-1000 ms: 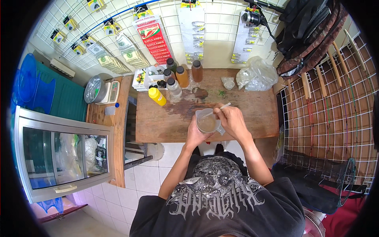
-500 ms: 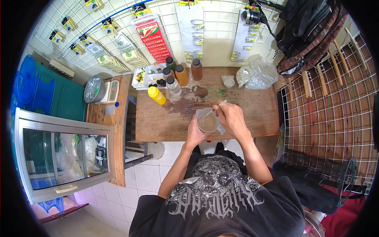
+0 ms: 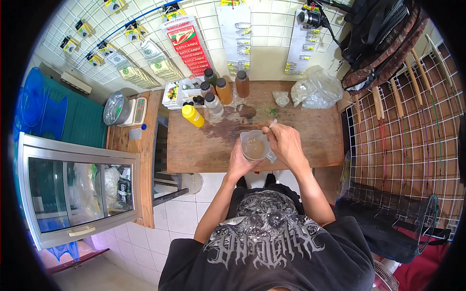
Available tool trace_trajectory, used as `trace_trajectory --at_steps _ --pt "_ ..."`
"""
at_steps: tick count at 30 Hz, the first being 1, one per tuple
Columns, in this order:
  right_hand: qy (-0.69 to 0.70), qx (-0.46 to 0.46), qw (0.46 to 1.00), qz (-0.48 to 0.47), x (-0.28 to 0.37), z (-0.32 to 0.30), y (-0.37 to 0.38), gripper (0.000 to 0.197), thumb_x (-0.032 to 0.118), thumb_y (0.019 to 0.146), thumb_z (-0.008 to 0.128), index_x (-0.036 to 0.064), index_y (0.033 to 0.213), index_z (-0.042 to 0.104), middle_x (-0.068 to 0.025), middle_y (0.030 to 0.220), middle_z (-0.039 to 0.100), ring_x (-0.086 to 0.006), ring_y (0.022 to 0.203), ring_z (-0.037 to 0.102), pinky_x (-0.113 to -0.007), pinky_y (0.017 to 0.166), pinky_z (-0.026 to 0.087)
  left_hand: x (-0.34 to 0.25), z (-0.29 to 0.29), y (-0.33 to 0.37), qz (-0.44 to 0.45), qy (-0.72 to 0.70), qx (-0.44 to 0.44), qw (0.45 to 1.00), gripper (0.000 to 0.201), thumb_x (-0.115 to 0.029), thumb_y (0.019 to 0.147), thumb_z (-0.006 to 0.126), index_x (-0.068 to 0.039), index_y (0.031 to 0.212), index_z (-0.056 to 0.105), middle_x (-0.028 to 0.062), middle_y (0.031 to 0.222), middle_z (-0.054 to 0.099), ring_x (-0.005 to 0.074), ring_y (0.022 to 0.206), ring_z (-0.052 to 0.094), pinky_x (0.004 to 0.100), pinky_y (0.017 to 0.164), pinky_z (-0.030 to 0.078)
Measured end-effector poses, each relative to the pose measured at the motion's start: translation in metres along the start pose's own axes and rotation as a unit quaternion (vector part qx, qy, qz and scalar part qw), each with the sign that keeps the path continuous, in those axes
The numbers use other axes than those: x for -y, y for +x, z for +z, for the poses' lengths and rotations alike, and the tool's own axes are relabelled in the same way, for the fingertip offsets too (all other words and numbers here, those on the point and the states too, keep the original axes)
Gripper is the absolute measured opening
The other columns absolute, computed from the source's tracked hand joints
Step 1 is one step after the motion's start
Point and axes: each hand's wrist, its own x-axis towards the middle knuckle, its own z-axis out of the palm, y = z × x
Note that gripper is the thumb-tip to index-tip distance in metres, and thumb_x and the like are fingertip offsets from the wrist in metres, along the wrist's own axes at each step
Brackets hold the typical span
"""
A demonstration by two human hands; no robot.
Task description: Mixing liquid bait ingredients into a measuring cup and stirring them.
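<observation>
A translucent plastic measuring jug (image 3: 255, 147) with cloudy brownish liquid sits near the table's front edge. My left hand (image 3: 239, 162) is closed around its left side. My right hand (image 3: 287, 144) is at the jug's right rim, fingers pinched on a pale plastic spoon (image 3: 274, 123). The upper end of the spoon sticks out above the fingers; its lower part is hard to make out against the liquid.
Behind the jug stand several dark-capped bottles (image 3: 223, 91) and a yellow squeeze bottle (image 3: 192, 116). Clear plastic bags (image 3: 318, 90) lie at the back right of the wooden table (image 3: 310, 140). A scale (image 3: 139, 111) and metal bowl (image 3: 116, 109) are on the left side table.
My right hand has shifted slightly with the spoon, whose visible end now points up more steeply. My left hand keeps its hold on the jug.
</observation>
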Motion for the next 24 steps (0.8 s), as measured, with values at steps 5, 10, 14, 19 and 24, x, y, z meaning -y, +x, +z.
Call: trace_trajectory --at_steps 5,10,14,19,24 --pt "0.036 0.025 0.999 -0.004 0.002 -0.001 -0.001 0.025 0.023 0.100 0.058 0.0024 0.087 0.064 -0.0179 0.074 0.066 -0.0403 0.074 0.066 -0.049 0.065 0.048 0.002 -0.002 0.001 -0.020 -0.008 -0.012 1.000 0.098 -0.025 0.057 0.097 -0.004 0.138 0.045 0.0186 0.127 0.063 0.0365 0.120 0.062 0.0456 0.099 0.051" --pt "0.087 0.057 0.994 0.030 -0.003 0.000 -0.001 0.025 0.021 0.100 0.059 0.0016 0.087 0.066 -0.0177 0.072 0.065 -0.0397 0.072 0.066 -0.048 0.064 0.049 0.001 0.000 0.001 -0.021 0.002 -0.003 1.000 0.098 -0.020 0.059 0.097 -0.006 0.139 0.043 0.0164 0.127 0.064 0.0334 0.119 0.064 0.0445 0.099 0.052" --pt "-0.041 0.004 0.999 0.034 0.001 -0.003 -0.001 0.024 0.021 0.099 0.061 0.0010 0.089 0.067 -0.0181 0.070 0.064 -0.0402 0.071 0.065 -0.046 0.063 0.049 0.008 0.000 0.002 -0.006 0.015 -0.014 1.000 0.097 -0.021 0.059 0.098 -0.005 0.137 0.043 0.0167 0.127 0.064 0.0336 0.120 0.064 0.0443 0.100 0.052" --pt "0.051 0.044 0.997 0.026 0.003 -0.003 -0.003 0.023 0.020 0.099 0.060 0.0013 0.089 0.067 -0.0180 0.071 0.064 -0.0397 0.071 0.066 -0.046 0.063 0.049 0.002 0.000 0.003 -0.024 -0.023 -0.008 0.999 0.100 -0.022 0.056 0.098 -0.003 0.138 0.045 0.0183 0.128 0.063 0.0362 0.120 0.062 0.0449 0.100 0.051" --pt "0.027 0.000 0.999 0.030 0.004 -0.003 -0.002 0.025 0.022 0.100 0.059 0.0014 0.086 0.065 -0.0186 0.070 0.063 -0.0409 0.070 0.064 -0.047 0.063 0.048 0.005 0.002 0.003 0.007 0.002 -0.008 1.000 0.096 -0.021 0.059 0.098 -0.005 0.137 0.044 0.0167 0.128 0.064 0.0322 0.120 0.064 0.0438 0.099 0.052"
